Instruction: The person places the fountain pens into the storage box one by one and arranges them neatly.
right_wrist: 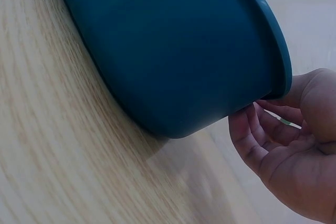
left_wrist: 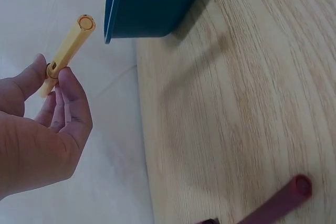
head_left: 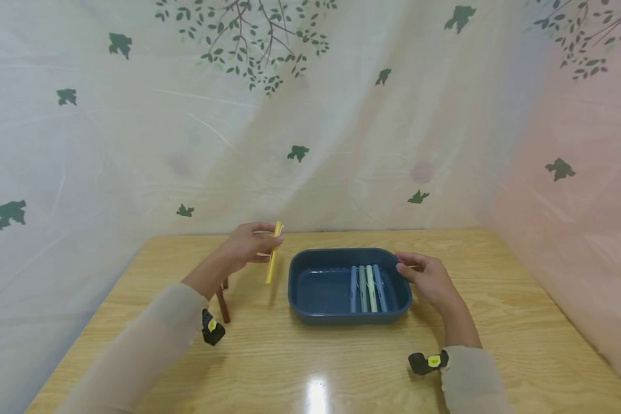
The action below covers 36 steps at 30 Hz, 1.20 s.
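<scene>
My left hand [head_left: 250,244] holds a yellow pen [head_left: 272,261] between thumb and fingers, raised above the table to the left of a dark blue tray [head_left: 318,315]. In the left wrist view the pen [left_wrist: 71,48] points its round end up and away from the palm. Several pens lie side by side in the right half of the tray, among them a pale green pen [head_left: 371,289] and a blue pen [head_left: 353,290]. At the tray's far right corner my right hand [head_left: 426,280] pinches the rim, its fingers [right_wrist: 242,135] under the lip outside.
Partly hidden under my left wrist, dark red pens [head_left: 223,305] lie on the wooden table [head_left: 269,362]. Behind the table hangs a pale curtain [head_left: 341,190] with printed leaves and birds. Black wrist cameras sit at both cuffs.
</scene>
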Tool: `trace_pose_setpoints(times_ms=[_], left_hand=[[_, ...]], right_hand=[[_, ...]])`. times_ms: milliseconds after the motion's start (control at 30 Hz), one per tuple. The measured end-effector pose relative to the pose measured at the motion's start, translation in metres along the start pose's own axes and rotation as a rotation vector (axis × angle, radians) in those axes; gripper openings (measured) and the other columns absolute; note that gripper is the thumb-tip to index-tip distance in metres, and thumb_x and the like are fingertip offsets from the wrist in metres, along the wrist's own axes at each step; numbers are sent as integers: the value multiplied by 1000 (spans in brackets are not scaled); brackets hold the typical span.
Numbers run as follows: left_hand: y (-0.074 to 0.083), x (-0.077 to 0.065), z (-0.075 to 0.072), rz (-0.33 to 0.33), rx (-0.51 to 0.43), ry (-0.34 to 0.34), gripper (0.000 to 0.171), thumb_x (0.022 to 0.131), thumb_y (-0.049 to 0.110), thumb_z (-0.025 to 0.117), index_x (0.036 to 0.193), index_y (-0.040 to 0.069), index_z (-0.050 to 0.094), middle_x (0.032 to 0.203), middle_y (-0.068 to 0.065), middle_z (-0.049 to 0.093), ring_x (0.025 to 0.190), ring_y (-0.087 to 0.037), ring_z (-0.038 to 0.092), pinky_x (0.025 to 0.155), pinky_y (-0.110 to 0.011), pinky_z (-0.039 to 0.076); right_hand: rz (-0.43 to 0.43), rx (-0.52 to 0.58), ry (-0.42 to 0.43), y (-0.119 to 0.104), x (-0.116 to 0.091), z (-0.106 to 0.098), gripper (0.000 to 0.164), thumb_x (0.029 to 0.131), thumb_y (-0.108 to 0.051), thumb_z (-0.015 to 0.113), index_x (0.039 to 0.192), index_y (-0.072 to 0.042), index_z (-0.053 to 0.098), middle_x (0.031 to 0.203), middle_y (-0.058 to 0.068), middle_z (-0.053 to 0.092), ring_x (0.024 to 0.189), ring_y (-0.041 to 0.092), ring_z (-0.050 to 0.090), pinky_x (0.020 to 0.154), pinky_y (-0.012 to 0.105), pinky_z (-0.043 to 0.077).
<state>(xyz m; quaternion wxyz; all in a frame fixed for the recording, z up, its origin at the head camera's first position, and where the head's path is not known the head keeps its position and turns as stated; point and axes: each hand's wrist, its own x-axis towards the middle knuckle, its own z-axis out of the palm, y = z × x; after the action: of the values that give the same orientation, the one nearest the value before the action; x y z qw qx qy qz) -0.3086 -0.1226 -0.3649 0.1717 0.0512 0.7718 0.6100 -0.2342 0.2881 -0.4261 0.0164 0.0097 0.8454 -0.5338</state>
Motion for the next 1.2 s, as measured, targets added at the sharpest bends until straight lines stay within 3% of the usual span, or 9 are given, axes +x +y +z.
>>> trace_pose_setpoints(times_ms=[433, 733, 1200], left_hand=[[8, 10, 32, -1, 3, -23, 56, 97, 18, 74, 145, 2, 49, 129, -19, 67, 99, -27, 67, 82, -35, 62], [11, 14, 50, -18, 15, -51, 54, 95, 17, 75, 142, 4, 52, 126, -25, 67, 87, -19, 67, 74, -32, 62], [6, 20, 75, 1, 69, -86, 56, 92, 18, 79, 140, 3, 54, 123, -23, 70, 88, -19, 71, 75, -36, 64]], right_hand=[[6, 1, -5, 0, 0, 1, 45, 105, -24, 60, 147, -9, 55, 144, 17, 56, 132, 35, 54, 112, 51, 46], [-2, -12, -1, 1, -1, 1, 46, 105, -26, 61, 147, -9, 55, 142, 17, 56, 130, 35, 56, 110, 51, 47], [-10, -18, 0, -1, 0, 1, 46, 105, -27, 60, 147, -9, 55, 141, 18, 57, 128, 35, 57, 109, 51, 48]])
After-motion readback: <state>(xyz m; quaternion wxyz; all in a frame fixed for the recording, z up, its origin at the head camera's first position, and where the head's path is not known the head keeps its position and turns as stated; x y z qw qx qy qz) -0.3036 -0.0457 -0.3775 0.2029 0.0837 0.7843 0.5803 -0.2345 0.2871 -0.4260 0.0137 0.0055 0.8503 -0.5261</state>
